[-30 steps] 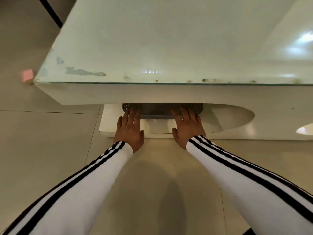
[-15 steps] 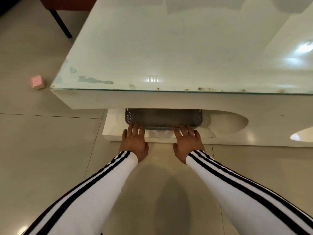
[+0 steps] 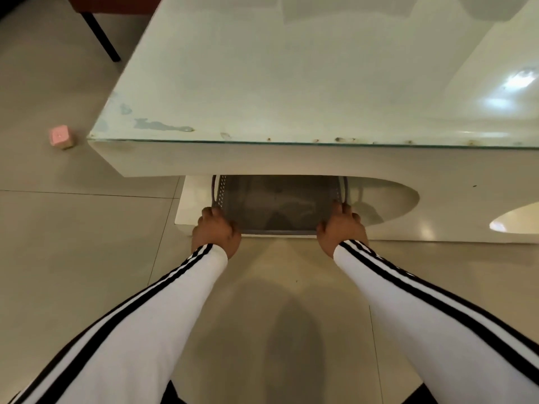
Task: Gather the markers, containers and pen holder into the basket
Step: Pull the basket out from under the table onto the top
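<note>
A grey perforated basket sits on the lower white shelf under the glass-topped table, partly drawn out past the tabletop's front edge. My left hand grips its near left corner, fingers curled over the rim. My right hand grips its near right corner the same way. The basket's inside looks bare where it shows; its back part is hidden under the tabletop. No markers, containers or pen holder are in view.
The white table with a glass top fills the upper view, with its lower shelf just above the tiled floor. A small pink cube lies on the floor at the left. A dark chair leg stands at the upper left.
My hands went from lying flat at the basket's front edge to gripping its two near corners. The basket has slid out toward me from under the table.
</note>
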